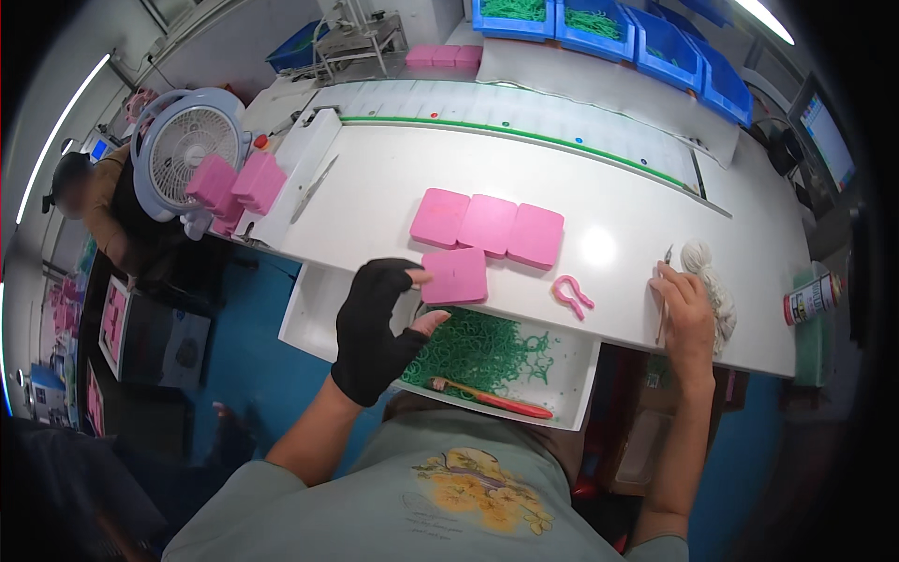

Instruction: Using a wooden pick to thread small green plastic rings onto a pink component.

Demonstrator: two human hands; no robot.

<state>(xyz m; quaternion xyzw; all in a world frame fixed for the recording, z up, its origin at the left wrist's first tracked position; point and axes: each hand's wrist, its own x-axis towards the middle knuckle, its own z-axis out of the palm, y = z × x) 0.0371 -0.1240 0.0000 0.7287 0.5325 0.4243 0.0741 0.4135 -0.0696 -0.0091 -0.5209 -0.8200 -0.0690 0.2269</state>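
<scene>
My left hand [375, 323], in a black glove with bare fingertips, has its thumb and fingers apart. Its index fingertip is at the left edge of a pink rounded block [456, 277] near the table's front edge; the thumb is below that edge. Behind this block, three similar pink blocks [488, 225] sit side by side in a row. My bare right hand [686, 314] is closed around a slim pen-like tool [668, 253] with a pointed metal tip, resting at the table's right. A pink horseshoe-shaped piece [573, 296] lies between my hands.
Below the table edge, an open white drawer [588, 384] holds green curly scraps [478, 347] and a red-handled brush [496, 398]. White yarn [707, 290] and a spray can [813, 300] are at right. Tweezers [316, 187], a fan [190, 150] and blue bins [670, 51] stand beyond.
</scene>
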